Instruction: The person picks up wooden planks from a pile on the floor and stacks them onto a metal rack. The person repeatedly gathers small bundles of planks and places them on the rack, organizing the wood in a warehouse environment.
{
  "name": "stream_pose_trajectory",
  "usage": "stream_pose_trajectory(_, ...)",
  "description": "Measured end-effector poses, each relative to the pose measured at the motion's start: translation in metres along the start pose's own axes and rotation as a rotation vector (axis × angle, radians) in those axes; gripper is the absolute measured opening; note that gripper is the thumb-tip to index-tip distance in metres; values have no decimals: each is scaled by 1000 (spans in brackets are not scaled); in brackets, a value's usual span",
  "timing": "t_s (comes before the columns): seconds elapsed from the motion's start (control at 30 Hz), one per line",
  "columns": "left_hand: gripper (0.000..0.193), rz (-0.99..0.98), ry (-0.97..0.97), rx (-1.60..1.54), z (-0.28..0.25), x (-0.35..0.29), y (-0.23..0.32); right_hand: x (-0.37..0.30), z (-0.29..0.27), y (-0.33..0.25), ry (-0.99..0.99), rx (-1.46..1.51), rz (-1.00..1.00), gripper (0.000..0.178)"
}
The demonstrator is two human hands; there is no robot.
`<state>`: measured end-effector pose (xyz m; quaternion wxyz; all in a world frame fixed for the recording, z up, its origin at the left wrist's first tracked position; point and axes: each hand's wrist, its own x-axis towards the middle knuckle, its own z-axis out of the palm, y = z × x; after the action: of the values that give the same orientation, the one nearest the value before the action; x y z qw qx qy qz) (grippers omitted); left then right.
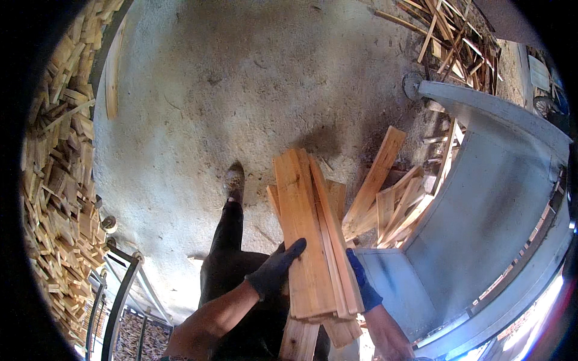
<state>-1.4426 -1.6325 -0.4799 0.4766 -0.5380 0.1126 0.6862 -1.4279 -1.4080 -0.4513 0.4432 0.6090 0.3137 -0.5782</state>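
A bundle of wooden boards (310, 240) is held in front of my body, lengthwise away from me, between both hands. My left hand (276, 269), in a dark glove, grips the bundle's left side with the thumb over the top board. On the opposite side my right hand (363, 280), in a dark blue glove, presses against the edges; its fingers are partly hidden behind the boards. The boards are stacked unevenly, and shorter ends stick out below and at the sides.
Loose boards (391, 207) lean and lie right of the bundle, beside a large grey metal machine housing (481, 162). Thin wood strips (454, 39) lie heaped at the far right. A tall wood pile (63, 180) lines the left, near a metal-framed cart (117, 301). Concrete floor (259, 78) stretches ahead.
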Motion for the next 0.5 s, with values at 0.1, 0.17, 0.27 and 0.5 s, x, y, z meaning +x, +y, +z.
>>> stream_pose_trajectory(0.1,62,-55,-37,-55,2,18,20,20,5,-7,114,-37,-166,55)
stream_pose_trajectory(0.17,62,-44,-96,-12,-6,18,23,26,13,-17,22,20,-5,55)
stream_pose_trajectory(0.27,60,-68,-45,-28,-19,18,5,-1,35,-9,121,-114,-82,53)
stream_pose_trajectory(0.5,57,33,-10,218,4,-47,-12,-32,3,33,174,-314,-566,61)
